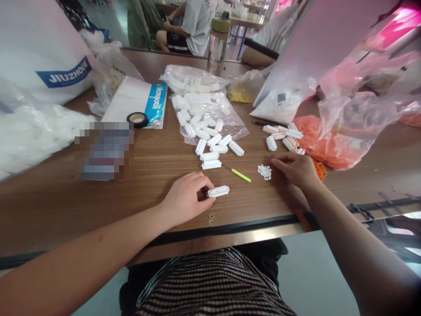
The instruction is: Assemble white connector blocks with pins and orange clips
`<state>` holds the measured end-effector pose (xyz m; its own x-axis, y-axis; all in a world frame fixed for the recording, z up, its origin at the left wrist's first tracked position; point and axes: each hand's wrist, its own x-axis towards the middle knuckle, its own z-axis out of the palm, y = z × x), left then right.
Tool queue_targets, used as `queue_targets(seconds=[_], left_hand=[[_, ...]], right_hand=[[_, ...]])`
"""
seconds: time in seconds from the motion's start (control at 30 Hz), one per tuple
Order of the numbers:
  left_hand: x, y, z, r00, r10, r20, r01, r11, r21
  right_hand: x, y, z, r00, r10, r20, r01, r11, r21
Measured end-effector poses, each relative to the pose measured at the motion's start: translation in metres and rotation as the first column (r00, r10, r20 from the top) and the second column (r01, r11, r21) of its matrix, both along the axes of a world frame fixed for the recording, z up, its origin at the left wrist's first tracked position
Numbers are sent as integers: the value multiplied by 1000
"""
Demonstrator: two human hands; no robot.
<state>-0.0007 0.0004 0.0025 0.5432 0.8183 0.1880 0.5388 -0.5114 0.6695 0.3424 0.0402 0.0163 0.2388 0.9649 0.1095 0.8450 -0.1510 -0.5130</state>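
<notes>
Head view: left hand (189,197) pinches white connector (218,191); right hand (298,169) outstretched, fingertips (274,161) seemingly together.

pixelated blob (105,151) was unreadable, left bag (29,136) got cut off, and couldn't tell if the right hand (296,169) actually held anything

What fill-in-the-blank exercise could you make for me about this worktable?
1. The oblong white plastic piece is held in the person's ____ hand.
2. Beside the person's right hand lies a small heap of tiny ____ bits.
3. A round black tape roll overlaps the flat blue-and-white paper booklet printed with the word ____.

Missing words: left; white; Notebook.
</notes>
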Motion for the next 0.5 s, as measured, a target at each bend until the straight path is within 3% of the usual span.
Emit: queue_targets(seconds=[0.07, 0.13, 0.27, 0.33, 0.5], left_hand=[[0, 0, 0, 1000, -4, 5, 4, 1000, 3], [0, 0, 0, 1000, -4, 8, 4, 1000, 5], [-1, 0, 0, 1000, -5, 14, 5, 1000, 9], [0, -1, 0, 1000, -7, 20, 7, 1000, 11], [0, -1, 0, 1000, -7, 26, 6, 1000, 25]], right_hand=[[-22, -11, 7, 993, 82, -83, -79, 996, 38], [-50, -26, 15, 951, 266, -157, -257, 963, 80], [-99, -48, 21, 783, 597, -172, -590, 802, 99], [-109, -52, 18, 747, 652, -129, -647, 758, 83], [-113, -51, 13, 729, 685, 5, -683, 727, 67]])
